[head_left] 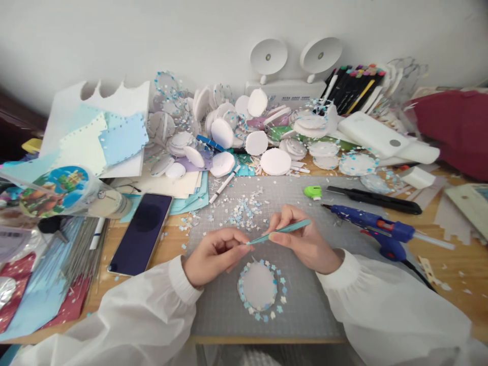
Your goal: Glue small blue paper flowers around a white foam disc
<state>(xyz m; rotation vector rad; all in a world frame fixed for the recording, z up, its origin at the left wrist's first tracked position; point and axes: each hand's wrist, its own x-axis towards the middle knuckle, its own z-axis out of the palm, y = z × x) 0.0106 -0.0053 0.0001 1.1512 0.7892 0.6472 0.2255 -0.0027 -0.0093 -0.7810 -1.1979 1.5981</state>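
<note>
My right hand (299, 239) pinches teal tweezers (284, 231), whose tips point left and meet the fingertips of my left hand (219, 254). The fingers of my left hand are pressed together around something too small to make out at the tweezer tips. Just below both hands, a round translucent disc (258, 285) lies on the grey cutting mat (305, 315), ringed by small blue and white flower shapes. Above my hands, many loose tiny flower pieces (246, 211) are scattered over the mat.
White discs (276, 161) are piled along the back. A phone (141, 234) and a decorated tub (57, 190) stand left. A blue glue gun (373, 226), a black cutter (375, 200) and a green item (313, 191) lie right. Markers (354, 86) stand at the back right.
</note>
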